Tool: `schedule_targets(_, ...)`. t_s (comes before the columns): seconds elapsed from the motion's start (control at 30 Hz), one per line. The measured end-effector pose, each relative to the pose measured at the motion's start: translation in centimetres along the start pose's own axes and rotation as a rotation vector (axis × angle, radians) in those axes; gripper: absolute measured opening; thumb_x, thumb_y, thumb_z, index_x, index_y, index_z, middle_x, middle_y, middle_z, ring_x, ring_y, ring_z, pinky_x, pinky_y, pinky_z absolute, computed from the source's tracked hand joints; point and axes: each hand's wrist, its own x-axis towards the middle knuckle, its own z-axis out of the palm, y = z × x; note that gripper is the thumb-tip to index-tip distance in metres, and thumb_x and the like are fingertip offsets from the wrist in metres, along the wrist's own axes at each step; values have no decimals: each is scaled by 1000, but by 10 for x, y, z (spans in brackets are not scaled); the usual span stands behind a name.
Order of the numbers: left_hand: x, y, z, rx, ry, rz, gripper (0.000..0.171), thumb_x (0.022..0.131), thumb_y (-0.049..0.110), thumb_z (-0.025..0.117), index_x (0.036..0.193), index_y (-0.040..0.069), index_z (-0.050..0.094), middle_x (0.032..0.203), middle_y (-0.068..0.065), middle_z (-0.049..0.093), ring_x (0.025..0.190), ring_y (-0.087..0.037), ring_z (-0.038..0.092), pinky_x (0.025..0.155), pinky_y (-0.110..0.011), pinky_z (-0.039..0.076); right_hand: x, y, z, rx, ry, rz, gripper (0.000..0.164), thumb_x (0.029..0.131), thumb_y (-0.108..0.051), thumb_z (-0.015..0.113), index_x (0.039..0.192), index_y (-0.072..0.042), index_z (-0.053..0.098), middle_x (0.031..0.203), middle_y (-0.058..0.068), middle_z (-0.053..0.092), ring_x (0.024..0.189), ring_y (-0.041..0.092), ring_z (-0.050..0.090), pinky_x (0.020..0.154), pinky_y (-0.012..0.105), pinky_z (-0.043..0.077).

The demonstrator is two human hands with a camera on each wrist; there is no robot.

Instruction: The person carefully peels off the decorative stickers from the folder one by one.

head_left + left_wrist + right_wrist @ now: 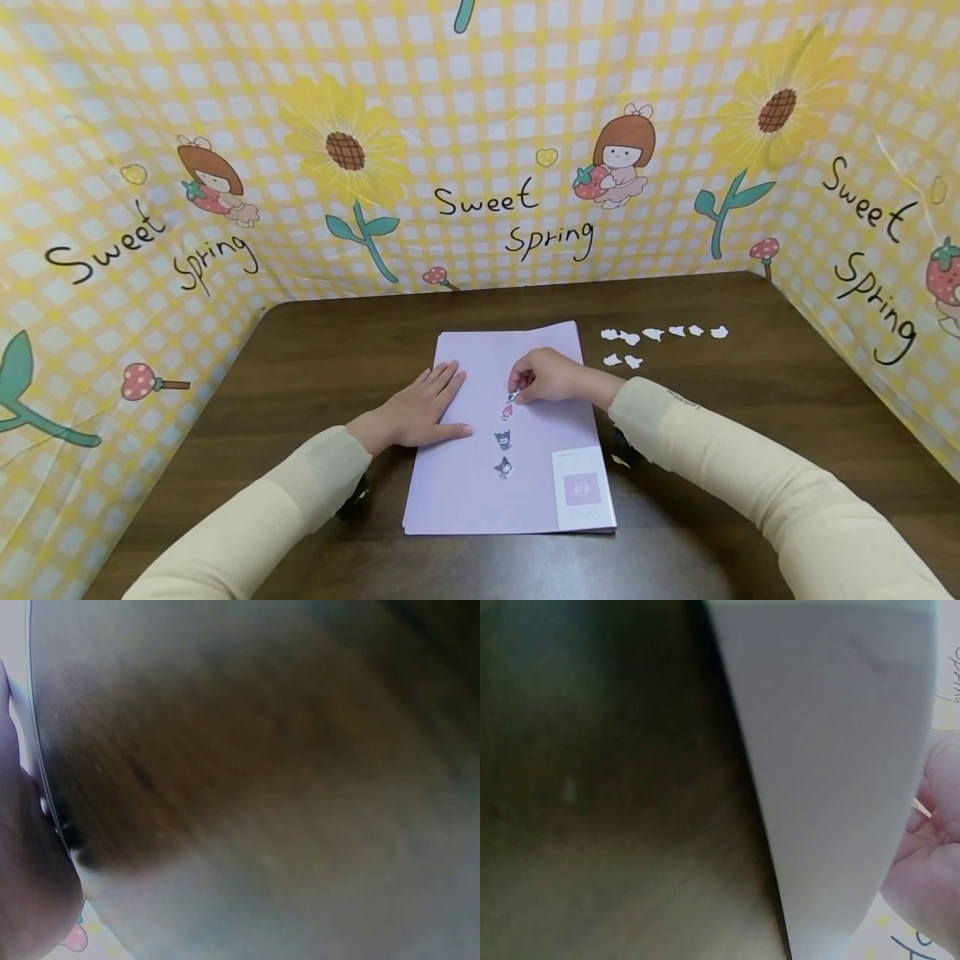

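A lilac folder (480,500) lies on the dark table, with a white label at its lower right corner. My left hand (423,408) rests flat on the folder's left side, fingers spread. Down the folder's middle runs a column of cartoon character stickers: a lowest one (503,467), a blue-grey one (502,439) and a pink one (507,412). Just above the pink sticker my right hand (547,375) pinches another small sticker (513,397), mostly covered by the fingertips. At the edges of the wrist views only parts of the left hand (34,877) and right hand (930,862) show.
Several small white cut-out pieces (652,334) lie in two rows on the table (712,433), right of the folder's top. A yellow checked cloth (480,125) printed with flowers hangs behind the table and along both sides.
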Motion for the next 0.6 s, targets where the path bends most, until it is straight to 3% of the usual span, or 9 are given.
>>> schedule_targets(0.6,1,0,2,0,12,-1,100,89,76,33,156,6,12,161,-14,3,147,-30,1,116,-44,6,-1,-4,0,-38,3,4,5,83,-8,77,84,-11,73,72,-8,62,72,10,54,71,25,45)
